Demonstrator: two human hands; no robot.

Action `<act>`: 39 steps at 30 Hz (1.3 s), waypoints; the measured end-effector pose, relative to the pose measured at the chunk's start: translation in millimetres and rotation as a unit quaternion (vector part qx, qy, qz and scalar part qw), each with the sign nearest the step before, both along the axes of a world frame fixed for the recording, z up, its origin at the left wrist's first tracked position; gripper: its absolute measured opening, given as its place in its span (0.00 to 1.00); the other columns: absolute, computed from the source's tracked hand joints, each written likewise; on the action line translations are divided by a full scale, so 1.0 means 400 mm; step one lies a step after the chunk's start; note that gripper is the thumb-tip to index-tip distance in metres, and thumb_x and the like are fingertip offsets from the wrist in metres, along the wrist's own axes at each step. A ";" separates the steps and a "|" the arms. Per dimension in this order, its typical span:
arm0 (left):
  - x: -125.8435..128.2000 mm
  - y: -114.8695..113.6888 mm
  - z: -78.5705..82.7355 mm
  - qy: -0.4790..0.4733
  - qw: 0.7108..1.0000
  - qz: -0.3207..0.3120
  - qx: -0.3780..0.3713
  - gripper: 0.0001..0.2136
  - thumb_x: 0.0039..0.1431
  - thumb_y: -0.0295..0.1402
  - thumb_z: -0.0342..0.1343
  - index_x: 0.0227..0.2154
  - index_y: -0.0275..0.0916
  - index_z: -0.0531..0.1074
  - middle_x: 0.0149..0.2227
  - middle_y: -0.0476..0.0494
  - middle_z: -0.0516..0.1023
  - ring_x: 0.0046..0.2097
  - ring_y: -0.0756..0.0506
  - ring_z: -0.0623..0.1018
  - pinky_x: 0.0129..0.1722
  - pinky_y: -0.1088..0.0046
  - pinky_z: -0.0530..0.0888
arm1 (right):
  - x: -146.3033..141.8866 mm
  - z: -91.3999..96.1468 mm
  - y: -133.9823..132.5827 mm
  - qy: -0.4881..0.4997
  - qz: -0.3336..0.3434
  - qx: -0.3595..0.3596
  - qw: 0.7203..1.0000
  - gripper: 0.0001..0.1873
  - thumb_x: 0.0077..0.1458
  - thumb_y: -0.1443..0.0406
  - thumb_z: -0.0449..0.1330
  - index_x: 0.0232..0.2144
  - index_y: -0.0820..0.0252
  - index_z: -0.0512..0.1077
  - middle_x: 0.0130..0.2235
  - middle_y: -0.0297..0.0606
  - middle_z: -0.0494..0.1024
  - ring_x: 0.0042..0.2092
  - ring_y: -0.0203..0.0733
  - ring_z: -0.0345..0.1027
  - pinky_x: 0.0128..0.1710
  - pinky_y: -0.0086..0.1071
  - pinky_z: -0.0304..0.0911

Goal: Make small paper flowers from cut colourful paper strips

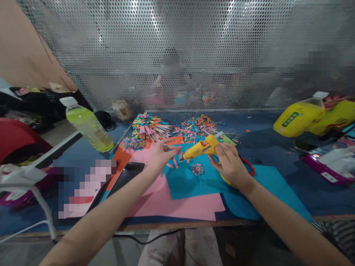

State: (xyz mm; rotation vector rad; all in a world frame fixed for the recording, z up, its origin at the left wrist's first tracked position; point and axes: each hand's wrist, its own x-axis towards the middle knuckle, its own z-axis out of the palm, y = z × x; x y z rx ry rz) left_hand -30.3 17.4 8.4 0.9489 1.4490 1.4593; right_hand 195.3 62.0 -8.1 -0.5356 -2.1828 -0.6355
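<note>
My right hand (229, 162) is wrapped round a yellow glue gun (200, 148), its nozzle pointing left with a pale glue stick out of the back. Close to the nozzle, my left hand (164, 150) pinches a small pink paper strip (180, 155) between thumb and finger. Several cut pink strips (175, 163) lie just below that hand. A small layered paper flower (198, 169) in pink, orange and blue rests on a blue paper sheet (183, 186) under the glue gun. Red-handled scissors (252, 167) show partly behind my right wrist.
Piles of finished paper flowers (148, 127) and loose coloured strips (198, 125) sit at the back. A green drink bottle (88, 125) stands left, near a dark phone (129, 173). Yellow bottles (299, 116) and a purple tissue holder (323, 171) are at the right. Perforated metal (177, 44) rises behind.
</note>
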 end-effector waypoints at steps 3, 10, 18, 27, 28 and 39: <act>-0.003 0.003 -0.004 -0.002 1.000 -0.003 0.002 0.27 0.33 0.33 0.64 0.41 0.34 0.65 0.24 0.48 0.75 0.26 0.50 0.74 0.21 0.77 0.66 | 0.000 0.001 -0.001 0.002 0.001 0.004 1.000 0.24 0.54 0.67 0.52 0.53 0.70 0.57 0.41 0.50 0.71 0.46 0.48 0.62 0.45 0.43 0.63; -0.009 0.006 -0.013 -0.004 1.000 -0.007 0.005 0.27 0.32 0.34 0.65 0.40 0.34 0.65 0.24 0.48 0.74 0.27 0.49 0.74 0.21 0.78 0.66 | -0.002 0.011 -0.007 -0.021 -0.013 0.051 0.998 0.20 0.53 0.69 0.52 0.49 0.69 0.60 0.41 0.49 0.72 0.44 0.47 0.64 0.43 0.42 0.64; -0.011 0.005 -0.010 -0.013 1.000 -0.005 0.008 0.29 0.32 0.35 0.65 0.42 0.34 0.65 0.25 0.48 0.75 0.25 0.51 0.73 0.21 0.78 0.65 | 0.003 0.013 -0.006 -0.040 -0.025 0.052 0.998 0.18 0.53 0.69 0.52 0.48 0.70 0.62 0.41 0.48 0.71 0.45 0.46 0.63 0.44 0.41 0.63; -0.013 0.002 -0.013 -0.024 0.999 -0.009 0.022 0.26 0.33 0.36 0.65 0.39 0.36 0.66 0.24 0.50 0.74 0.25 0.52 0.72 0.22 0.78 0.66 | 0.011 -0.004 0.019 -0.043 -0.057 -0.050 0.996 0.21 0.54 0.68 0.50 0.50 0.72 0.58 0.43 0.52 0.70 0.45 0.50 0.62 0.45 0.43 0.59; -0.013 0.001 -0.012 -0.023 0.999 -0.010 0.021 0.26 0.33 0.36 0.65 0.39 0.36 0.66 0.25 0.49 0.74 0.25 0.51 0.73 0.22 0.78 0.67 | 0.015 -0.009 0.032 -0.026 -0.076 -0.065 0.995 0.21 0.53 0.67 0.50 0.50 0.72 0.59 0.42 0.53 0.70 0.44 0.50 0.62 0.45 0.44 0.59; -0.010 -0.002 -0.006 -0.037 0.999 -0.016 0.023 0.24 0.34 0.34 0.65 0.38 0.37 0.66 0.27 0.47 0.75 0.26 0.51 0.74 0.22 0.79 0.67 | 0.138 -0.044 0.179 0.021 -0.421 -0.376 0.825 0.22 0.46 0.58 0.55 0.37 0.72 0.65 0.36 0.54 0.70 0.40 0.53 0.64 0.37 0.40 0.57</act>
